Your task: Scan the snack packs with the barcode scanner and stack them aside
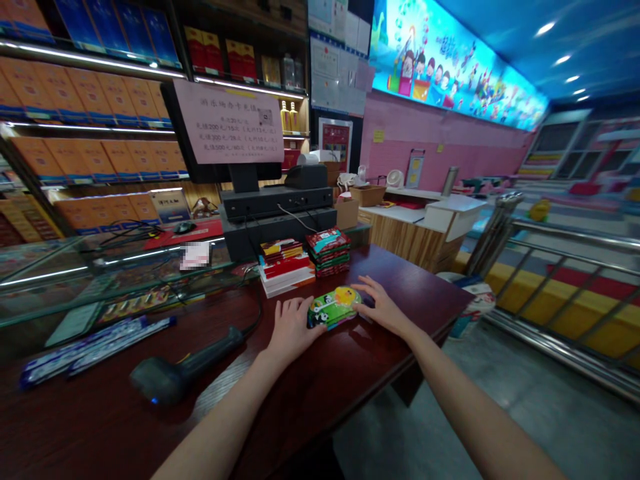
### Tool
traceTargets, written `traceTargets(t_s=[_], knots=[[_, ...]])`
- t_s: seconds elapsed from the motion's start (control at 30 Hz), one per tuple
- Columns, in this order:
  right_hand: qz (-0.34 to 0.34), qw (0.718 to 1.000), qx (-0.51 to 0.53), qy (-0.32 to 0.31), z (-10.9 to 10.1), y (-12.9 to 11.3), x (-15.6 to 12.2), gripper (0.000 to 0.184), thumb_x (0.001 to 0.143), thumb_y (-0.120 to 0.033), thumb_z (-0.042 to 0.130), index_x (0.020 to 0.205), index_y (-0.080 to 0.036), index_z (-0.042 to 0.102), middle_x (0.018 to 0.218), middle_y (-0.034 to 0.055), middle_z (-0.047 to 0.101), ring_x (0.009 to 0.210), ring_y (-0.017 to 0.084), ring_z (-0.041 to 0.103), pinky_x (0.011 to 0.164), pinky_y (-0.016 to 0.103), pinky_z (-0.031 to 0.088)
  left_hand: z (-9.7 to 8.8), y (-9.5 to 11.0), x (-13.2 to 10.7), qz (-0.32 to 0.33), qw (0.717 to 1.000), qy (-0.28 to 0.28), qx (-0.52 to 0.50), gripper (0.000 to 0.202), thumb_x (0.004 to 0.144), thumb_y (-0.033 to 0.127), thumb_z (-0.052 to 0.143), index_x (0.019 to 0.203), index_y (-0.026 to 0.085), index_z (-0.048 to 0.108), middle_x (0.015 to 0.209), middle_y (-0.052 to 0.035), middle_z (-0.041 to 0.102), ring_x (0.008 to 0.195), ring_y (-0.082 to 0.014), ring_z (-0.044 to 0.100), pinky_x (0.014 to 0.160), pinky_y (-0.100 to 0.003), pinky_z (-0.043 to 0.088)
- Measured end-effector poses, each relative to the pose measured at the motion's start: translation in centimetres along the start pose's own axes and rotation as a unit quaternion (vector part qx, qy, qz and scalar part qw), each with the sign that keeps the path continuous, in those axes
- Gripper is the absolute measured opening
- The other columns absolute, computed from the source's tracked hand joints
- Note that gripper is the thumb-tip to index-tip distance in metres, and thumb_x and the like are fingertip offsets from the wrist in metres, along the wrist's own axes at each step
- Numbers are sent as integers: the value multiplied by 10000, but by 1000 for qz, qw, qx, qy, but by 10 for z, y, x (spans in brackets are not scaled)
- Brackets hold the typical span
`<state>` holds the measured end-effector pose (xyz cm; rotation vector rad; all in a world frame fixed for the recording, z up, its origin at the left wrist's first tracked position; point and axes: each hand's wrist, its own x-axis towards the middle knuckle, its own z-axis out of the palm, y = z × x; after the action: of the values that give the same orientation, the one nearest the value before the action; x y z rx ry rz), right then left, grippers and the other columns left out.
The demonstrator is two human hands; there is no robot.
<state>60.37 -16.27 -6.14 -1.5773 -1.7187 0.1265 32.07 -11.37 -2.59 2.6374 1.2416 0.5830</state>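
Between my hands, on the dark red-brown counter, lies a green packet printed with pandas and a yellow cartoon bird. My left hand is closed about its left end, thumb along the near edge and fingers at the far side. At the other end, my right hand grips with thumb and fingertips, the fingers bent around the packet. Just beyond stand a pile of red and white flat packs and a stack of red and green packets.
A barcode scanner rests on the counter at left, its cable running back toward the register. Long blue-white packs lie farther left, beside a glass display case. Metal railings stand to the right, past the counter's edge.
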Motion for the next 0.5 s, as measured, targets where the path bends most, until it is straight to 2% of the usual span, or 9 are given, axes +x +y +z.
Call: traceTargets(t_s=[0.23, 0.5], knots=[[3, 1000, 9, 28, -4, -7, 1, 479, 875, -577, 621, 1236, -266, 675, 1475, 122, 521, 1453, 309, 370, 1187, 578, 287, -2, 0, -1, 2, 1000, 9, 11, 654, 810, 503, 676, 1394, 251, 521, 1328, -101, 606, 1270, -310, 517, 1174, -576, 259], [-25, 998, 15, 48, -1, -26, 10, 434, 928, -543, 556, 1214, -244, 687, 1425, 121, 567, 1429, 294, 401, 1194, 575, 283, -16, -2, -7, 6, 1000, 16, 19, 698, 816, 552, 672, 1404, 210, 514, 1344, -115, 601, 1270, -312, 517, 1158, -532, 298]])
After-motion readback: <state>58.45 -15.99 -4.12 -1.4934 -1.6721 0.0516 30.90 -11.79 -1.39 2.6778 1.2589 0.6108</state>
